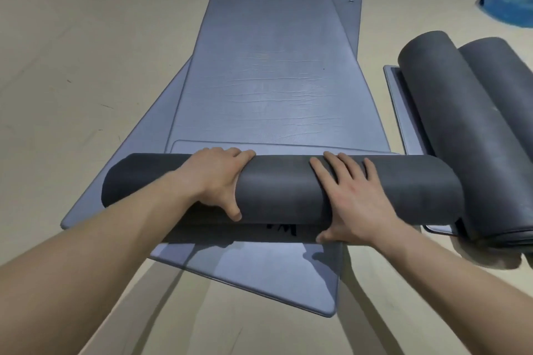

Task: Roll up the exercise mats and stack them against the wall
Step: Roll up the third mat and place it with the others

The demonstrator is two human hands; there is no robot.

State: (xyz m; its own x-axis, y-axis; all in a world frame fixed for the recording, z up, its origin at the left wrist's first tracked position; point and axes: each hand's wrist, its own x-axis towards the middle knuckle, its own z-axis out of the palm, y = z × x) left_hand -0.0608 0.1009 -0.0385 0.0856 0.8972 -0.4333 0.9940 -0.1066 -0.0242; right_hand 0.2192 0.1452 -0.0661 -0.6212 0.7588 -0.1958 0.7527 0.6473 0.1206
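Observation:
A dark grey rolled mat [277, 187] lies crosswise in front of me on a pile of flat blue-grey mats [259, 72]. My left hand [216, 179] wraps over the roll's left part, fingers on top and thumb at the near side. My right hand [352, 196] lies spread on the roll's right part, thumb down at its lower edge. The top flat mat stretches away from the roll, with two eyelets at its far end. Two more flat mats lie askew beneath it.
Two rolled dark mats [461, 130] lie lengthwise at the right on another flat mat [401, 106], close to the right end of my roll. A blue translucent object [510, 0] sits at the far right. Beige floor [86, 66] surrounds the pile.

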